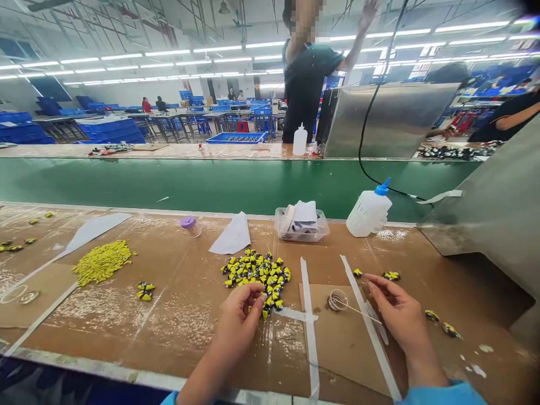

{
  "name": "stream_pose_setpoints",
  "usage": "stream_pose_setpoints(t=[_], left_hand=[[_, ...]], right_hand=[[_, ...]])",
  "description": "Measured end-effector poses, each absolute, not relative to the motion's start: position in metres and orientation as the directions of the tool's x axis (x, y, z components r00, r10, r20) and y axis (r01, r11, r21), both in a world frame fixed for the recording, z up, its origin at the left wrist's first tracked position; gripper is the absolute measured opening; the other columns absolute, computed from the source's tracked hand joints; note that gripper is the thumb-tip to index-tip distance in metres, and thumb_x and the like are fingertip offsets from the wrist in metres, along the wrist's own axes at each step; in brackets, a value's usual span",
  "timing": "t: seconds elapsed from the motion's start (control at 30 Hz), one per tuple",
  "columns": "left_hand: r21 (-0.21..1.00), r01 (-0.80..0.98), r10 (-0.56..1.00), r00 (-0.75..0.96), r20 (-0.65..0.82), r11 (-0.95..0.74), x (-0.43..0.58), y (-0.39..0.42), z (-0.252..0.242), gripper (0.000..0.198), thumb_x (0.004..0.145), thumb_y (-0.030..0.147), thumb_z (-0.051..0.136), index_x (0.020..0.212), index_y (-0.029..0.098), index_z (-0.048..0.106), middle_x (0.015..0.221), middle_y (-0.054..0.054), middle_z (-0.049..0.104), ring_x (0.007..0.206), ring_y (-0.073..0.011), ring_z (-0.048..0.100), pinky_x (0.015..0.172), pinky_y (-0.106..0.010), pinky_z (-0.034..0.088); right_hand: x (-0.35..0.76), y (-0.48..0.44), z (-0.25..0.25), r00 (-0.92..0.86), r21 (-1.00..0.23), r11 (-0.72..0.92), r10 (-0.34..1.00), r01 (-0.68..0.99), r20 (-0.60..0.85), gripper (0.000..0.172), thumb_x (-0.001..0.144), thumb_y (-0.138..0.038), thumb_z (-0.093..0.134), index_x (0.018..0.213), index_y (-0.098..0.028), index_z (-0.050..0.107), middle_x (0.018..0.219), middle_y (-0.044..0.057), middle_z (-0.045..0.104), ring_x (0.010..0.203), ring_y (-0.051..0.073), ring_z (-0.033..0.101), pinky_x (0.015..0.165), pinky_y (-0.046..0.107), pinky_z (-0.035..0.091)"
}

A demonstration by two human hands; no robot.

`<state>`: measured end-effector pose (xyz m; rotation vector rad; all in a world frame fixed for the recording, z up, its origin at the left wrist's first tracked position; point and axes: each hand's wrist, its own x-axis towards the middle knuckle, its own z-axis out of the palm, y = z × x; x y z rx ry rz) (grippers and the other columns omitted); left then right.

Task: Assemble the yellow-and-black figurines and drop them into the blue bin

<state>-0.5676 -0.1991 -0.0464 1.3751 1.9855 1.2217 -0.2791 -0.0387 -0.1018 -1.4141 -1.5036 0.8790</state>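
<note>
left hand (pixel 239 318) grip pressed together by yellow-black pile (pixel 255 275); right hand (pixel 396 315) pinching wooden stick (pixel 358 310); squeeze bottle (pixel 369 212) beyond

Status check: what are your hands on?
Left hand at the yellow-black pieces. Right hand holding a stick by a ring. Tape strip between hands.

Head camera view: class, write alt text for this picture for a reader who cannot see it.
Two bare hands work at a cardboard-covered bench: the left hand is at the edge of a pile of yellow-and-black pieces, and the right hand is beside a thin stick touching a shiny ring. Behind them stand a white bottle with a blue cap and a green conveyor belt.
</note>
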Motion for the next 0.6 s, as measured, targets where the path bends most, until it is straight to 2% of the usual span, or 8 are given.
stream_pose_setpoints(t=[0.27, 0.47, 0.6], left_hand=[[0.751, 0.655, 0.945, -0.191, 0.266, -0.079, -0.533, -0.174, -0.053, 0.018, 0.086, 0.030, 0.050, 0.094, 0.019, 0.061, 0.086, -0.006, 0.065, 0.077, -0.0179, 0.060, 0.070, -0.030, 0.048], [0.733, 0.632, 0.898, -0.127, 0.421, -0.254, -0.508, -0.152, -0.069, 0.014, 0.087, 0.023, 0.049, 0.093, 0.018, 0.060, 0.082, -0.005, 0.065, 0.074, -0.0157, 0.061, 0.067, -0.026, 0.049], [0.706, 0.630, 0.886, -0.062, 0.460, -0.323, -0.506, -0.152, -0.084, 0.013, 0.086, 0.021, 0.051, 0.096, 0.019, 0.059, 0.076, -0.003, 0.063, 0.068, -0.0137, 0.060, 0.062, -0.023, 0.049]], right_hand=[[-0.269, -0.027, -0.117, 0.188, -0.890, 0.167, 0.945, 0.423, 0.267, 0.042, 0.080, -0.045, 0.052, 0.101, -0.011, 0.065, 0.085, 0.011, 0.068, 0.068, 0.017, 0.060, 0.061, 0.028, 0.050], [-0.280, -0.023, -0.112, 0.105, -0.805, 0.235, 0.933, 0.545, 0.343, 0.033, 0.079, -0.039, 0.053, 0.097, -0.014, 0.065, 0.091, 0.011, 0.066, 0.072, 0.018, 0.062, 0.067, 0.031, 0.052], [-0.275, -0.015, -0.102, 0.103, -0.708, 0.241, 0.908, 0.664, 0.406, 0.030, 0.081, -0.033, 0.047, 0.096, -0.015, 0.065, 0.096, 0.013, 0.065, 0.075, 0.020, 0.061, 0.071, 0.035, 0.051]])
